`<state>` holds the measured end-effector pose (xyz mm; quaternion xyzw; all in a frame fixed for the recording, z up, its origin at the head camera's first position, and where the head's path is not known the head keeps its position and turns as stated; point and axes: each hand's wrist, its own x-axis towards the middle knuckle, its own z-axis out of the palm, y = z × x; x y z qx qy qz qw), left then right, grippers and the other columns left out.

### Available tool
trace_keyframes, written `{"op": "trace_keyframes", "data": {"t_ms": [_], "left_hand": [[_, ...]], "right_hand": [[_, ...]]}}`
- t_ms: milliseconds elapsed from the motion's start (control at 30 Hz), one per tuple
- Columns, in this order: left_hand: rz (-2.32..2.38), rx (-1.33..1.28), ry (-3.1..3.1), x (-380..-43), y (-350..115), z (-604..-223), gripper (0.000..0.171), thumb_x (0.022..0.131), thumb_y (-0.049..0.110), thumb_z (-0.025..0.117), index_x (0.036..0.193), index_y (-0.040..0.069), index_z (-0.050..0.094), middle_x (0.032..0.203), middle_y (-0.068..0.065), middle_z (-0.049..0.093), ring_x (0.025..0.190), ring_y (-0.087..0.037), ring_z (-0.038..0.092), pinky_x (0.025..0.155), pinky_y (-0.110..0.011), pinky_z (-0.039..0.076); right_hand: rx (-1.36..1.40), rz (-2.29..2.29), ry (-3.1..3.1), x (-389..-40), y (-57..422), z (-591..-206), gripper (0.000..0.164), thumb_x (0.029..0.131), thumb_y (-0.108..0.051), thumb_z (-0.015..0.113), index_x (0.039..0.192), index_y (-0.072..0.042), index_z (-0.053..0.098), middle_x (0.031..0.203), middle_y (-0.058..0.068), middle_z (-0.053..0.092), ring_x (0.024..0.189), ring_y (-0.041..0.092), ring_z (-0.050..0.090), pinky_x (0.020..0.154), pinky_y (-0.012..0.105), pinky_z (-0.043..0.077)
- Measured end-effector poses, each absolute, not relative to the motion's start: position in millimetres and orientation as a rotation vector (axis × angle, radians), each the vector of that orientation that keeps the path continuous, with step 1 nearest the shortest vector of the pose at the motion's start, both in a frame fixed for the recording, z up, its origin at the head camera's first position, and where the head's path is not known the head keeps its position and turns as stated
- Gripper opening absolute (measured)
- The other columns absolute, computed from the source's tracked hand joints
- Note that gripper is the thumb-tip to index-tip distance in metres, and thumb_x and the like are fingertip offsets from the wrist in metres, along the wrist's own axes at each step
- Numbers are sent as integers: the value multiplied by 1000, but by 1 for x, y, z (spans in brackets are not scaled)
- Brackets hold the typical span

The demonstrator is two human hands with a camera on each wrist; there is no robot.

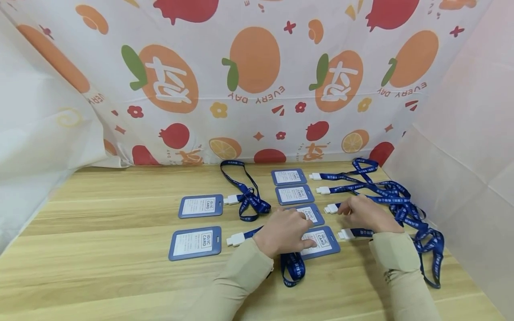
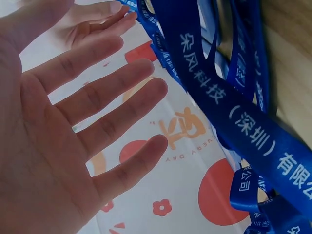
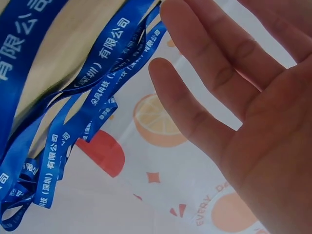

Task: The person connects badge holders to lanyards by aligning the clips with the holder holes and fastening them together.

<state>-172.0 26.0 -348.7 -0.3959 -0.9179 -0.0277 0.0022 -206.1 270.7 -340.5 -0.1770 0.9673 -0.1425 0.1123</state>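
In the head view my left hand (image 1: 285, 229) lies over the two nearest cards of the right column, its thumb on the nearest blue ID card holder (image 1: 321, 243). Its fingers reach across the third card holder (image 1: 319, 214) and partly hide it. The left wrist view shows those fingers (image 2: 107, 129) spread and straight, holding nothing. My right hand (image 1: 367, 214) hovers at a blue lanyard beside its white clip (image 1: 331, 208), fingertips right at the strap. In the right wrist view its fingers (image 3: 209, 73) are loosely extended, with blue lanyard straps (image 3: 105, 63) alongside.
Two more card holders (image 1: 290, 177) (image 1: 295, 195) lie farther back in the right column. At left are card holders (image 1: 201, 206) (image 1: 194, 243) with clipped lanyards (image 1: 245, 191) (image 1: 237, 239). Lanyards (image 1: 401, 205) tangle at right near the white side wall (image 1: 462, 147). A fruit-print cloth (image 1: 257, 120) hangs behind the table.
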Motion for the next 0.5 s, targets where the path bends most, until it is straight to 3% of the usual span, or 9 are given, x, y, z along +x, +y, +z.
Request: {"op": "trace_keyframes", "data": {"t_ms": [100, 300, 500], "left_hand": [[-82, -1245, -2877, -172, 27, -351, 43, 95, 52, 67, 123, 21, 75, 116, 2, 73, 107, -16, 67, 101, -46, 50], [-74, -1264, -2834, -172, 31, -358, 39, 95, 50, 68, 119, 20, 77, 111, 3, 74, 99, -13, 68, 89, -41, 55], [-38, -1277, -2801, -173, 32, -365, 36, 96, 47, 68, 118, 21, 77, 108, 4, 74, 97, -13, 68, 86, -39, 56]], "right_hand": [[-486, -419, 2823, -207, 268, -341, 19, 88, 5, 69, 103, -1, 79, 102, 12, 73, 95, 29, 67, 84, 49, 57], [-437, -399, 2811, -205, 268, -347, 16, 86, 4, 74, 101, 0, 79, 101, 11, 73, 95, 28, 65, 85, 48, 57], [-480, -425, 2844, -200, 271, -352, 18, 85, 8, 71, 100, 2, 78, 102, 12, 74, 99, 32, 66, 85, 49, 57]]}}
